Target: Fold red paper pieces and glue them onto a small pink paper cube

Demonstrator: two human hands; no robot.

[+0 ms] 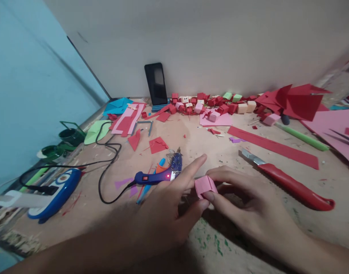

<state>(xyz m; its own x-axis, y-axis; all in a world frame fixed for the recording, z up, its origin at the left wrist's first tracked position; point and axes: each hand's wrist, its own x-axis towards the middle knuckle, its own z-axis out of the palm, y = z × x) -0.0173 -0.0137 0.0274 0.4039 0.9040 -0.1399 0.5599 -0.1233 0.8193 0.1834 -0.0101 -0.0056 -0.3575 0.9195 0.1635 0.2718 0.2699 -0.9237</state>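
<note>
Pink cube [205, 186] (paper) between both hands [168, 209] [251, 201]

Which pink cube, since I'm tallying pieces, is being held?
The pink cube in the right hand, nearest the camera; the other pink cubes lie farther back, near red paper.

Over the desk [197, 146], the right hand [250, 199] pinches a small pink cube [204, 185], the left hand [170, 203] close at its side, while a blue glue gun [156, 177] lies to the left, a red-handled knife [294, 183] to the right, and a black phone [156, 84] leans on the pale panel [205, 45] behind.
</note>
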